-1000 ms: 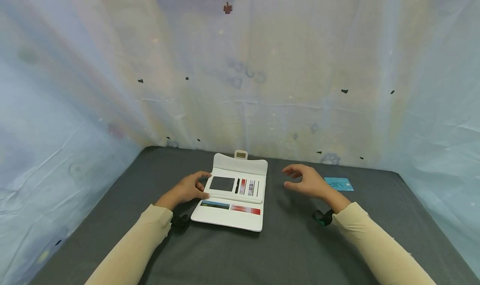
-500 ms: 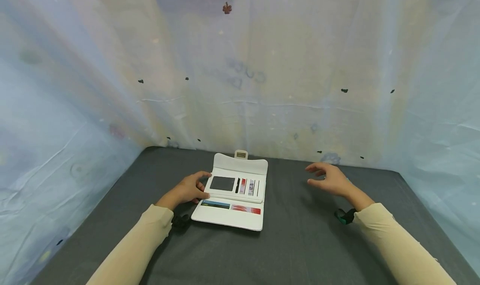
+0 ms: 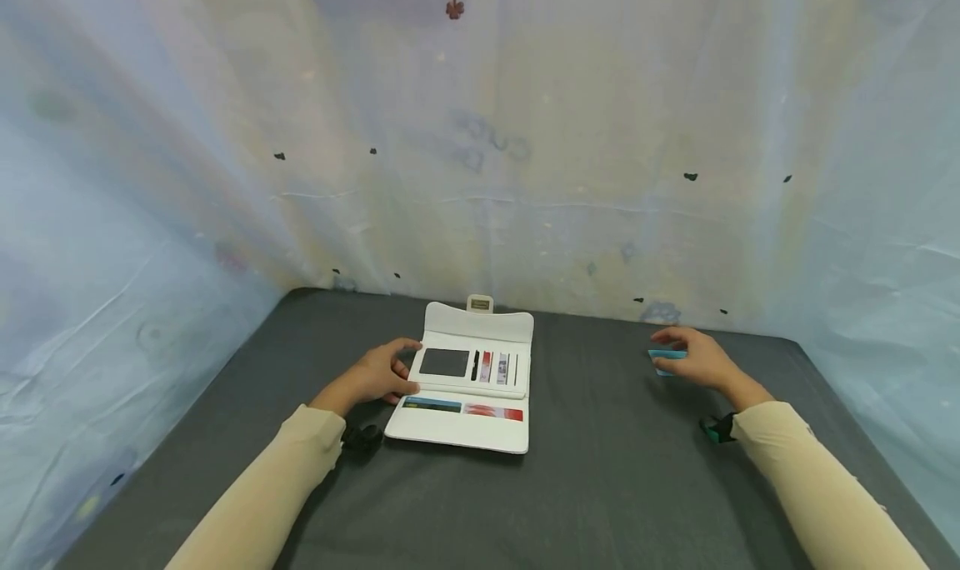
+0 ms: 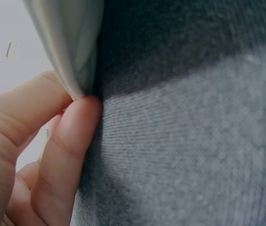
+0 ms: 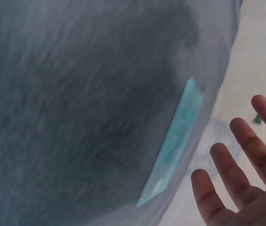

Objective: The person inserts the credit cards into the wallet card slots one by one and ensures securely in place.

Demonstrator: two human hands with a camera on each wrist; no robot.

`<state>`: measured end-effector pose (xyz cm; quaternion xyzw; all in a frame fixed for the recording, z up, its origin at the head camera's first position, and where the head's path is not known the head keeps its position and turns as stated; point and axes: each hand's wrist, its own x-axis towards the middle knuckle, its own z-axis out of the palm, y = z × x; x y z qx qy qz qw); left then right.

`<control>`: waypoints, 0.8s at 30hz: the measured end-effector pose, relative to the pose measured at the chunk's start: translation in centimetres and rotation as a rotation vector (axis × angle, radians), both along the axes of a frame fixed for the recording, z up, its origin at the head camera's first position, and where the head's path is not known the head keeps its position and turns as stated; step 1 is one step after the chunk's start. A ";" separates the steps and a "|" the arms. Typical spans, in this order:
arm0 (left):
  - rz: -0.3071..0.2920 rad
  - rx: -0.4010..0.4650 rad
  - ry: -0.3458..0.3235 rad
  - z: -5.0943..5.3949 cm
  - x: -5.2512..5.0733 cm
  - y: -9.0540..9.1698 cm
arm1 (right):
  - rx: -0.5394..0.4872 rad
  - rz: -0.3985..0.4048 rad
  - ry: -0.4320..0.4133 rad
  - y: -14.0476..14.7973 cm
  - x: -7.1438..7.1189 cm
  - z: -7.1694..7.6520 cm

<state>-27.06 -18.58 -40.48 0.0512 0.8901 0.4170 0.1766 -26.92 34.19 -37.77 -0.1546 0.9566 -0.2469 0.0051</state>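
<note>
A white wallet point(image 3: 457, 428) lies unfolded on the grey cloth, with several cards in its slots and a dark window panel. My left hand point(image 3: 373, 376) grips the wallet's left edge; in the left wrist view, thumb and finger pinch that edge point(image 4: 71, 42). Over to the right, my right hand point(image 3: 701, 360) hovers above a blue card point(image 3: 660, 355), partly covering it in the head view. In the right wrist view the whole card point(image 5: 173, 146) lies flat on the cloth, and the spread fingers point(image 5: 229, 169) are apart from it.
The dark grey cloth point(image 3: 585, 470) covers the table surface. A pale patterned curtain point(image 3: 570, 137) hangs behind it and along both sides. The wallet's clasp tab point(image 3: 480, 304) points toward the back.
My right hand has moved rightward, from beside the wallet to over the blue card. The left hand has kept its grip on the wallet, which stays in place.
</note>
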 end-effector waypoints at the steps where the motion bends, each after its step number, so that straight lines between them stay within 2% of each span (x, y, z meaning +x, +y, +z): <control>1: 0.002 0.001 -0.003 0.1 0.1 0.1 | 0.006 -0.004 -0.002 0.3 -0.1 -0.1; 7: 0.015 -0.004 0.000 0.2 0.3 0.3 | 0.070 -0.011 -0.008 1.9 -0.7 -0.9; 13: 0.017 0.000 0.005 0.2 0.4 0.5 | 0.145 -0.060 -0.041 3.1 -0.9 -1.7; 24: 0.029 -0.013 -0.002 -0.1 0.4 0.5 | 0.178 -0.091 -0.067 3.5 -0.7 -2.1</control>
